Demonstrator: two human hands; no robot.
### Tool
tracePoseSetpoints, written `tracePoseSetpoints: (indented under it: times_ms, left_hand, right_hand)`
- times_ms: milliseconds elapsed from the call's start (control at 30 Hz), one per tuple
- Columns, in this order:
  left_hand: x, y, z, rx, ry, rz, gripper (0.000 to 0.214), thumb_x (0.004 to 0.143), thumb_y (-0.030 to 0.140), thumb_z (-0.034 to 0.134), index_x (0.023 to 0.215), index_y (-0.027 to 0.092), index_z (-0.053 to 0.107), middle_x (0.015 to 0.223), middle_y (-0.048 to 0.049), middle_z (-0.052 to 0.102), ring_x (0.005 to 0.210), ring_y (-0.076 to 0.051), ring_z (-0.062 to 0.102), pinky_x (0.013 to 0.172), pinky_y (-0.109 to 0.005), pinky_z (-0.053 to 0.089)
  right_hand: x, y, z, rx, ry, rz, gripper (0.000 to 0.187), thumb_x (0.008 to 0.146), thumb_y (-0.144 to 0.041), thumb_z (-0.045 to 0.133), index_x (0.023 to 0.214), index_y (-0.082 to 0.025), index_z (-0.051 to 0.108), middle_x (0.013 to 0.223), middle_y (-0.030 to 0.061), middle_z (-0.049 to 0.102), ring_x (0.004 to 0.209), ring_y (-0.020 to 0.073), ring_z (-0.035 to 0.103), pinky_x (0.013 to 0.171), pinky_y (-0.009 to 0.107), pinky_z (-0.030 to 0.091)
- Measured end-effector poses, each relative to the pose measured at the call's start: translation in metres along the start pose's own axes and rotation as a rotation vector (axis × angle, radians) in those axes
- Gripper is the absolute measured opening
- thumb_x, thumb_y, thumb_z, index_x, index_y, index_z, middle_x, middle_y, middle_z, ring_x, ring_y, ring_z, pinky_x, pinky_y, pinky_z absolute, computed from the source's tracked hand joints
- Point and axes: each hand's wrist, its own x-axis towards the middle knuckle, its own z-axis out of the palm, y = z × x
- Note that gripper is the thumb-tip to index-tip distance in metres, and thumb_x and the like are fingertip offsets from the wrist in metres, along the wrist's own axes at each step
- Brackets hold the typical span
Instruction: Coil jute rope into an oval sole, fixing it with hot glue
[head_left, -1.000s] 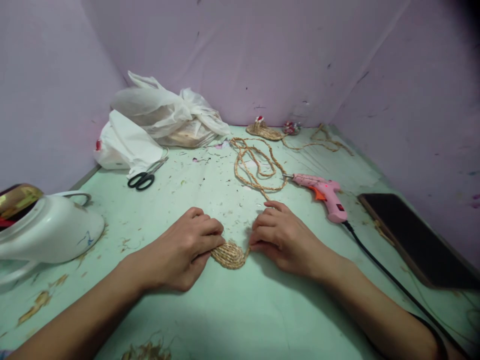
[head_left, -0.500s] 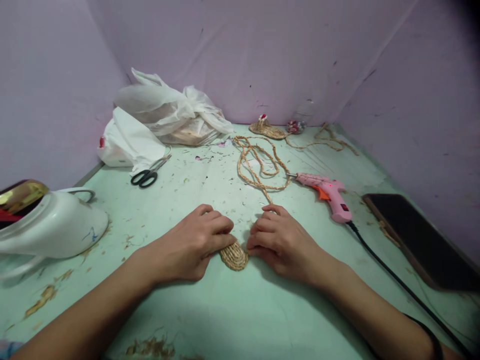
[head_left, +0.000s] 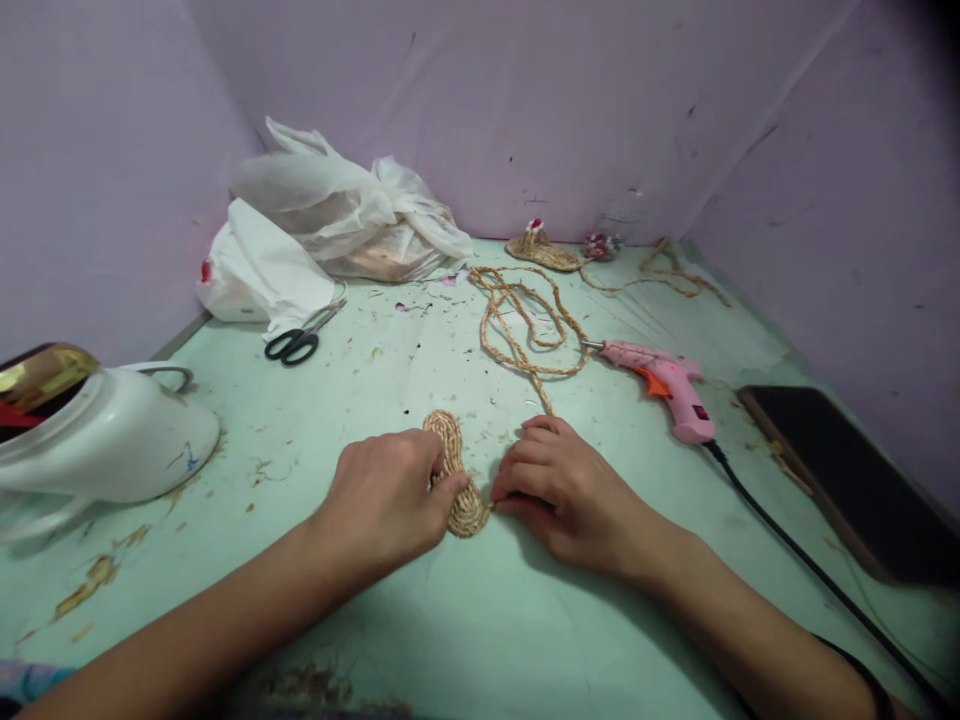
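Note:
A small woven sole of coiled straw braid (head_left: 469, 512) lies on the table between my hands, its far end tipped to the left. My left hand (head_left: 397, 490) grips its left edge around the narrow middle, thumb on top. Just right of its near end, my right hand (head_left: 562, 490) pinches the braided straw cord (head_left: 538, 385), which joins the sole's edge. From under my right fingers the cord runs away from me into loose loops. A pink glue gun (head_left: 664, 380) lies to the right, its metal nozzle by those loops.
Black-handled scissors (head_left: 296, 345) and knotted white plastic bags (head_left: 360, 215) are at the back left. A white pitcher-like container (head_left: 142, 440) stands at left, a dark phone (head_left: 840, 470) at right. A finished-looking straw sandal (head_left: 544, 253) sits by the wall. The gun's black cable (head_left: 795, 555) trails toward me.
My left hand has shifted left and lower on the sole, uncovering its far end. The right hand keeps its pinch, and the view has moved slightly.

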Motion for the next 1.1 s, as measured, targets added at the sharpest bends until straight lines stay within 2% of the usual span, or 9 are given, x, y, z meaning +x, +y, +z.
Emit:
tracePoseSetpoints:
  times_ms: [100, 267, 500, 667, 833, 967, 1100]
  left_hand:
    - [0.0, -0.002, 0.001, -0.017, -0.001, 0.006, 0.028, 0.077, 0.038, 0.059, 0.059, 0.02, 0.049, 0.055, -0.0004, 0.057, 0.047, -0.014, 0.045, 0.046, -0.025, 0.022]
    - [0.001, -0.003, 0.003, -0.05, 0.013, 0.014, 0.029, 0.076, 0.037, 0.06, 0.057, 0.019, 0.047, 0.053, 0.0009, 0.055, 0.046, -0.012, 0.044, 0.046, -0.024, 0.025]
    - [0.001, -0.002, 0.004, -0.113, -0.061, -0.043, 0.028, 0.077, 0.037, 0.059, 0.059, 0.02, 0.046, 0.055, 0.001, 0.052, 0.05, -0.013, 0.043, 0.049, -0.026, 0.029]
    - [0.0, -0.002, 0.005, -0.216, -0.043, -0.041, 0.025, 0.078, 0.033, 0.057, 0.059, 0.019, 0.048, 0.054, 0.0015, 0.051, 0.05, -0.012, 0.043, 0.049, -0.025, 0.031]
    - [-0.001, 0.0, 0.005, -0.442, -0.046, -0.073, 0.017, 0.077, 0.03, 0.057, 0.065, 0.017, 0.057, 0.055, 0.0019, 0.054, 0.05, -0.012, 0.046, 0.049, -0.024, 0.035]
    - [0.001, -0.003, 0.003, -0.519, -0.03, 0.003, 0.011, 0.076, 0.021, 0.055, 0.074, 0.017, 0.065, 0.068, -0.0007, 0.062, 0.06, -0.013, 0.052, 0.057, -0.026, 0.04]
    - [-0.001, -0.008, -0.003, -0.468, -0.092, 0.089, 0.013, 0.076, 0.019, 0.058, 0.084, 0.018, 0.068, 0.085, -0.0037, 0.063, 0.074, -0.015, 0.055, 0.067, -0.028, 0.043]
  right_hand:
    - [0.001, 0.001, -0.002, 0.011, -0.017, 0.032, 0.016, 0.081, -0.009, 0.053, 0.077, -0.019, 0.065, 0.071, 0.001, 0.065, 0.072, 0.0163, 0.055, 0.078, 0.036, 0.035]
    - [0.006, -0.001, 0.002, -0.093, 0.012, 0.051, 0.015, 0.083, -0.013, 0.054, 0.073, -0.018, 0.064, 0.07, 0.0027, 0.064, 0.071, 0.0174, 0.051, 0.076, 0.036, 0.035]
    - [0.006, -0.003, 0.004, -0.117, 0.052, 0.074, 0.012, 0.084, -0.016, 0.058, 0.074, -0.017, 0.065, 0.076, 0.0048, 0.064, 0.076, 0.0192, 0.05, 0.071, 0.035, 0.035]
    - [0.005, 0.0, 0.007, -0.081, 0.067, 0.131, 0.008, 0.082, -0.016, 0.061, 0.075, -0.017, 0.064, 0.078, 0.0049, 0.064, 0.079, 0.02, 0.05, 0.07, 0.034, 0.035]
    - [0.005, -0.002, 0.008, -0.117, 0.045, 0.054, 0.01, 0.084, -0.019, 0.06, 0.075, -0.017, 0.064, 0.072, 0.0034, 0.064, 0.074, 0.0192, 0.049, 0.069, 0.034, 0.032]
    - [0.004, -0.008, 0.011, -0.159, 0.106, -0.017, 0.01, 0.085, -0.017, 0.059, 0.077, -0.017, 0.065, 0.073, 0.0028, 0.065, 0.071, 0.0183, 0.047, 0.07, 0.035, 0.03]
    - [0.001, -0.009, 0.012, -0.154, 0.141, 0.04, 0.013, 0.085, -0.021, 0.061, 0.073, -0.016, 0.064, 0.07, 0.0032, 0.064, 0.069, 0.0178, 0.048, 0.066, 0.033, 0.03]
